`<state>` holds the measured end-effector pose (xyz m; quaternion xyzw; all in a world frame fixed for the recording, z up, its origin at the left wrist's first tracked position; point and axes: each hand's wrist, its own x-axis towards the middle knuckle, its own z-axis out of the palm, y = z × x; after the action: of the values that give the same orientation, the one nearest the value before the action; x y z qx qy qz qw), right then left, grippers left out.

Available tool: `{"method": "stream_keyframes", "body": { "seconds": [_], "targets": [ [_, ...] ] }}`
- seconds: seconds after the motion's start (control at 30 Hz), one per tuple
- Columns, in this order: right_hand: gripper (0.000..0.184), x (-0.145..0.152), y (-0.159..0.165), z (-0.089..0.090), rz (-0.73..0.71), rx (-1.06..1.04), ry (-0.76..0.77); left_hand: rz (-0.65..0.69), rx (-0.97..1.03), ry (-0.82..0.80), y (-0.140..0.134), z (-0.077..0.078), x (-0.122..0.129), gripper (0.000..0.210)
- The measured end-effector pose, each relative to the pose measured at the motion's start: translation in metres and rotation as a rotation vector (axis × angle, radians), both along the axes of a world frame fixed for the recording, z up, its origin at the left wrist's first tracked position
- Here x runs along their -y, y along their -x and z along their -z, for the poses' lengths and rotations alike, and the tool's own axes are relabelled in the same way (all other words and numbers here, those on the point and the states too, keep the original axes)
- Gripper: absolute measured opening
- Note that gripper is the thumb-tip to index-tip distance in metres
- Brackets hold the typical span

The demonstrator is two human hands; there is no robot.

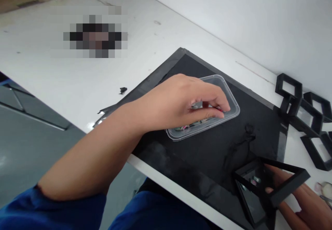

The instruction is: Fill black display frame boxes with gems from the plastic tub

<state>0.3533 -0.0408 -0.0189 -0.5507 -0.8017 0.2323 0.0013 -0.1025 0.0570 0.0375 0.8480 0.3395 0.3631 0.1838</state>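
Note:
My left hand (199, 97) is over a clear plastic tub (234, 102), thumb and fingers pinched together. A speck of red shows at the fingertips, but what it belongs to is too small to make out. Small colourful pieces (183, 128) lie in the tub, mostly hidden by the hand. At the lower right, my right hand (308, 202) grips a black box frame (287, 188), tilted, with fingers around its side. Through the frame's opening a few small pale and pink bits (255, 181) are visible on the dark glassy inside.
The tub rests on a black mat (207, 168) with worn grey edges, on a white table (145, 40). Several more black frames (306, 116) are heaped at the right by the white wall. A black scrap (123, 90) lies left of the mat. Part of the table is pixelated.

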Motion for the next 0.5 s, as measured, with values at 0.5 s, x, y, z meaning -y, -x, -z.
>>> {"method": "stream_keyframes", "body": {
  "seconds": [0.5],
  "targets": [
    [0.067, -0.0019, 0.0011, 0.0013, -0.027, -0.014, 0.009, 0.092, 0.196, -0.216, 0.0024, -0.0034, -0.0034, 0.015]
  ]
}}
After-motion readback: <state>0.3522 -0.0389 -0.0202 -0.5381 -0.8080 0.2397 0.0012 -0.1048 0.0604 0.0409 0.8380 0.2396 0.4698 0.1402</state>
